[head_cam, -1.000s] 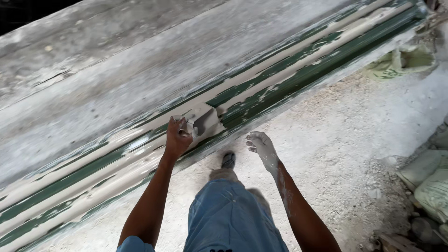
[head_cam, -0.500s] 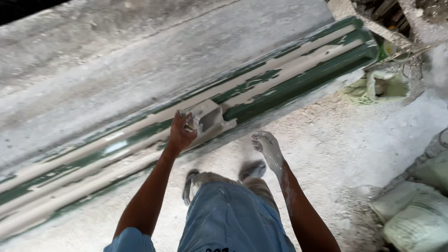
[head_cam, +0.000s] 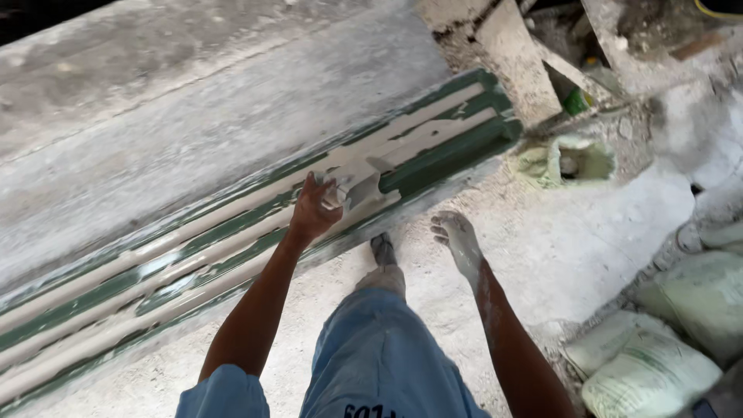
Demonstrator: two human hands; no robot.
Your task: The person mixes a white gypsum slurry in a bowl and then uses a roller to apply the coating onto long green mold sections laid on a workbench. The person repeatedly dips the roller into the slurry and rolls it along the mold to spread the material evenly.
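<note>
Metal scraper [head_cam: 362, 188] gripped in left hand [head_cam: 313, 210].

- Pale green bucket [head_cam: 576, 161], crusted with plaster, sits on the dusty floor [head_cam: 588, 240].
- Grey slanting plank [head_cam: 511, 58] rises just behind the bucket.
- Small green object [head_cam: 575, 101], perhaps a bottle, lies beyond the bucket.
- Filled whitish sacks [head_cam: 658, 364] lie well apart from the bucket, nearer the camera.

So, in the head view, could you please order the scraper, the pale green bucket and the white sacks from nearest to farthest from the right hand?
From the right hand:
1. Scraper, to its left on the green moulding, held by the left hand.
2. Pale green bucket, up and right.
3. White sacks, lower right.
</note>
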